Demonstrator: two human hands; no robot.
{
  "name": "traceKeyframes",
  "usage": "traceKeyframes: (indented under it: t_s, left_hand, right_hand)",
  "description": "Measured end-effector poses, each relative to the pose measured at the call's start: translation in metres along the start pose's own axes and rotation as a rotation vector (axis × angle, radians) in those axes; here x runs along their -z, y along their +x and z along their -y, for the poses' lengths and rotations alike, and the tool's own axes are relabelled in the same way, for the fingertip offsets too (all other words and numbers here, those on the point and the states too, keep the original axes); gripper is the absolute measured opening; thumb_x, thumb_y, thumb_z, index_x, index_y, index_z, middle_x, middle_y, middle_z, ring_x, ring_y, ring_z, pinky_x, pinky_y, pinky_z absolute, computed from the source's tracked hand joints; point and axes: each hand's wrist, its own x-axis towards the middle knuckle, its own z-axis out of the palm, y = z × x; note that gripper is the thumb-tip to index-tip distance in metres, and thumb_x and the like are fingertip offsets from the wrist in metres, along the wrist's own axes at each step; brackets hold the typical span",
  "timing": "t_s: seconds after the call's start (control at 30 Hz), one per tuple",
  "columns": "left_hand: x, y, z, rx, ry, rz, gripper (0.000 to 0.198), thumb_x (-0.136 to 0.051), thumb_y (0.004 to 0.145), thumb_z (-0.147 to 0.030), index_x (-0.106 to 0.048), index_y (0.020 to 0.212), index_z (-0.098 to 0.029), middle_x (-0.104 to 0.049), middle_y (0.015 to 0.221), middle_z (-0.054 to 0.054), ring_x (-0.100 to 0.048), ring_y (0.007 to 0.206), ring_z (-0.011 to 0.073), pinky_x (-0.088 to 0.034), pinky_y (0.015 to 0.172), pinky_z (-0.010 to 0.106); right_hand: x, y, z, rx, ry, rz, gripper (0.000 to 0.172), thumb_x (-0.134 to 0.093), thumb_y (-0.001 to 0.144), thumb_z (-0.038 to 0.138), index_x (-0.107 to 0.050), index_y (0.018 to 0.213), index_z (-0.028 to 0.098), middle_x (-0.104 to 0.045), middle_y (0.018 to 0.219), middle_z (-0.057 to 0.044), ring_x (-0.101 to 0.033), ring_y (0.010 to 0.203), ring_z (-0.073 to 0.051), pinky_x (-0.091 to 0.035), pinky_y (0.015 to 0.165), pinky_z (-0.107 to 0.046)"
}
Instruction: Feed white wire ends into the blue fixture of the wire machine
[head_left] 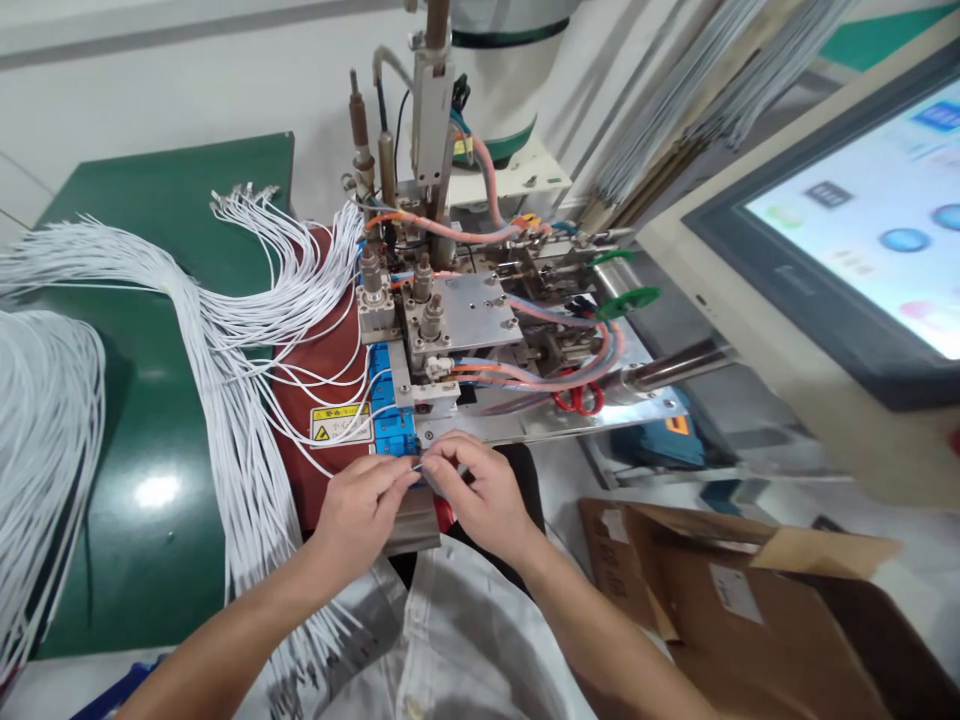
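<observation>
In front of the machine my two hands meet, fingertips almost touching. My left hand [361,503] is closed in a pinch around a thin white cable, whose end [418,467] shows as a small dark strand between the hands. Thumb and forefinger of my right hand [484,495] pinch at that same end; the exact tip is hidden by the fingers. Just beyond the fingertips stands a row of blue fixture blocks [391,400] on the machine's edge, with several white cables running into them. A large bundle of white cables [225,430] hangs over the table to the left.
The green table [157,560] carries another coil of white cables [45,430]. Behind the blocks rises the machine [469,310], with orange tubing and a green-rimmed spool [619,285]. A touch screen [862,220] juts in at right, above an open cardboard box [750,610].
</observation>
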Motion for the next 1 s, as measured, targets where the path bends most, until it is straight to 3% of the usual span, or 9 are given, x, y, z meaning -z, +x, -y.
traceKeyframes:
  t_s: [0.13, 0.37, 0.5, 0.6, 0.8, 1.0]
  left_hand:
    - [0.002, -0.002, 0.003, 0.022, 0.005, 0.007, 0.024, -0.045, 0.087, -0.018, -0.064, 0.102, -0.016, -0.068, 0.082, 0.005, -0.063, 0.074, 0.0127, -0.051, 0.070, 0.022]
    - [0.002, -0.002, 0.002, 0.061, -0.013, 0.103, 0.027, -0.041, 0.088, -0.020, -0.063, 0.104, -0.018, -0.068, 0.092, 0.007, -0.063, 0.082, 0.0152, -0.051, 0.076, 0.027]
    - [0.003, 0.001, -0.001, 0.255, -0.056, 0.035, 0.016, -0.053, 0.082, -0.026, -0.066, 0.089, -0.020, -0.070, 0.082, 0.002, -0.064, 0.073, 0.0148, -0.052, 0.070, 0.025]
    - [0.004, 0.004, -0.002, 0.255, -0.113, -0.004, 0.014, -0.055, 0.080, -0.026, -0.067, 0.079, -0.019, -0.070, 0.078, 0.002, -0.063, 0.072, 0.0146, -0.051, 0.070, 0.025]
    - [0.001, 0.000, -0.002, 0.295, -0.188, -0.055, 0.014, -0.053, 0.081, -0.026, -0.065, 0.082, -0.018, -0.067, 0.076, 0.001, -0.061, 0.069, 0.0132, -0.051, 0.067, 0.023]
    - [-0.005, -0.004, -0.003, 0.296, -0.149, -0.114, 0.012, -0.053, 0.081, -0.025, -0.063, 0.082, -0.018, -0.065, 0.077, 0.002, -0.061, 0.071, 0.0133, -0.050, 0.068, 0.024]
  right_hand:
    - [-0.010, -0.006, -0.001, -0.035, 0.028, -0.173, 0.013, -0.051, 0.081, 0.021, -0.061, 0.073, 0.018, -0.060, 0.070, -0.003, -0.056, 0.065, -0.013, -0.045, 0.059, -0.024]
    - [-0.025, -0.009, 0.000, -0.023, 0.029, -0.200, 0.011, -0.057, 0.075, 0.015, -0.061, 0.066, 0.018, -0.059, 0.066, -0.002, -0.055, 0.060, -0.012, -0.045, 0.056, -0.024]
    - [-0.028, -0.008, 0.000, -0.026, 0.036, -0.230, 0.012, -0.054, 0.076, 0.015, -0.059, 0.066, 0.019, -0.057, 0.067, -0.002, -0.055, 0.063, -0.013, -0.045, 0.059, -0.025]
    - [-0.029, -0.008, 0.000, -0.054, 0.103, -0.260, 0.011, -0.054, 0.077, 0.016, -0.058, 0.068, 0.019, -0.057, 0.068, -0.002, -0.054, 0.065, -0.014, -0.045, 0.061, -0.026]
    - [-0.036, -0.008, 0.001, -0.139, 0.251, -0.270, 0.010, -0.055, 0.076, 0.018, -0.058, 0.067, 0.018, -0.057, 0.067, -0.001, -0.054, 0.064, -0.014, -0.046, 0.062, -0.026]
    - [-0.039, -0.008, 0.000, 0.036, 0.107, -0.296, 0.007, -0.054, 0.076, 0.017, -0.057, 0.070, 0.019, -0.056, 0.070, -0.002, -0.054, 0.068, -0.015, -0.046, 0.062, -0.027]
